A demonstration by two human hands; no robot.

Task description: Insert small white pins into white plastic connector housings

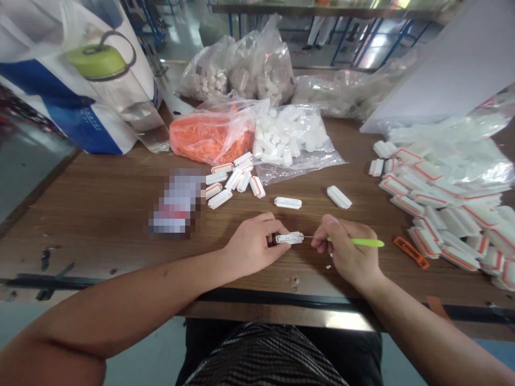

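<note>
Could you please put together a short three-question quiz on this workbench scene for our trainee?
1. Multiple choice: what does the left hand hold?
A) an orange frame
B) a white part
C) a pair of scissors

2. True or false: as seen in the picture, the bottle stands to the left of the bag of orange pieces.

3. Fill in the blank: the green-handled tool is held in the person's ____ hand.

Key:
1. B, the white part.
2. True.
3. Right; the right hand holds it.
</note>
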